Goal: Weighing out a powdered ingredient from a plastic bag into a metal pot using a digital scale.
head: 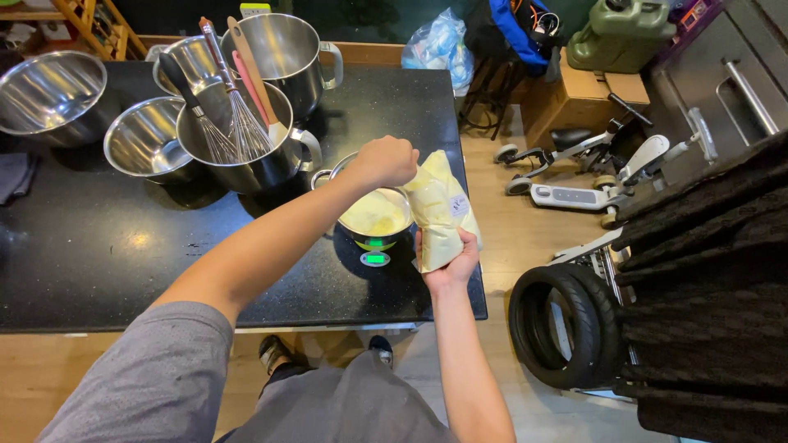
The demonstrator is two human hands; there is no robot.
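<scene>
Head view shows the left hand [384, 161] and right hand [447, 264], fingers closed, tipping a soft pale-yellow plastic bag [439, 212] beside a partly filled shiny steel pot [375, 216], bag not yet empty.

Bright overhead light; edges perhaps distorted.

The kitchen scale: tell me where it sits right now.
In the head view the kitchen scale sits on the black counter near its right front edge, under the steel pot of pale powder, just left of the bag held in both hands.
</scene>
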